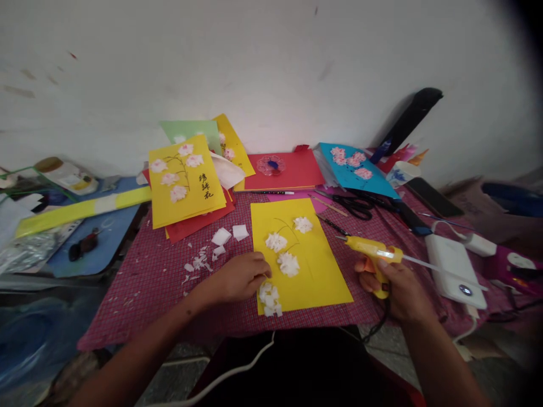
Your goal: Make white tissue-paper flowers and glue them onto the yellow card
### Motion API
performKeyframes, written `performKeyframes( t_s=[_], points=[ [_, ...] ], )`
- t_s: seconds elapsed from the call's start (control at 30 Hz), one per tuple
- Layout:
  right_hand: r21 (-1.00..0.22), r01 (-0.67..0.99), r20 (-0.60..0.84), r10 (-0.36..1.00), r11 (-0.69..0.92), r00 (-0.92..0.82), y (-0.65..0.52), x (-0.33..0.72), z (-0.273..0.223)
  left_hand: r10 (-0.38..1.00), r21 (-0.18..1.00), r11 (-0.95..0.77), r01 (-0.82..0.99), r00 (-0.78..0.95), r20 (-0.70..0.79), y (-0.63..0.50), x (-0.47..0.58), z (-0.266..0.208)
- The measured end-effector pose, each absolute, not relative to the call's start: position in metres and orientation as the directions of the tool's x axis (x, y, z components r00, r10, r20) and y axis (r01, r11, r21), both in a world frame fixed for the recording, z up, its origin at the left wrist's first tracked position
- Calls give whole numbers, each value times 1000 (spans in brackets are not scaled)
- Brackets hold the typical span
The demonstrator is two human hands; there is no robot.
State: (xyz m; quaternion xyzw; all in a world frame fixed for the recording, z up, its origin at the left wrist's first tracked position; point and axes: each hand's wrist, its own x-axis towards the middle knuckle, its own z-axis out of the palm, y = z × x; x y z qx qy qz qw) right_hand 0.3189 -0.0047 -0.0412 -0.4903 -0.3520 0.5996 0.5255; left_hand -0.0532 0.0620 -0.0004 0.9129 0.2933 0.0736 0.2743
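Note:
My right hand is wrapped round the handle of a yellow hot glue gun, its nozzle pointing left above the cloth. A glue stick juts from its rear. My left hand is closed, thumb and fingertips together, at the left edge of a yellow sheet; what it pinches, if anything, is too small to make out. Just below those fingertips lies a cluster of white paper pieces at the sheet's lower left corner. Higher up, several white paper flowers sit along a drawn branch.
White paper squares and scraps lie left of the sheet. Behind are yellow flower cards, a red sheet and a blue flower card. Black scissors lie at the sheet's upper right. A white power bank is at right.

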Motion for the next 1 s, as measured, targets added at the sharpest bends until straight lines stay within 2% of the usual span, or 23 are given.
performKeyframes(
  t_s=[0.2, 0.43, 0.7, 0.83, 1.0],
  points=[
    [-934, -303, -204, 979, -188, 22, -6, 319, -44, 466, 521, -741, 424, 883, -56, 61, -52, -3],
    [-932, -321, -191, 981, -169, 40, -5, 319, -45, 459, 522, -740, 424, 886, -70, 65, -51, -5],
    [-926, -314, -234, 971, -208, 46, -5, 317, -42, 591, 604, -646, 466, 806, 11, 67, -56, -9],
    [-931, -328, -190, 980, -160, 63, -4, 316, -34, 648, 657, -587, 473, 761, 31, 70, -56, -9],
    [-965, -194, -191, 979, -175, 67, -10, 325, -22, 721, 695, -524, 492, 691, 55, 69, -57, -12]
  ],
)
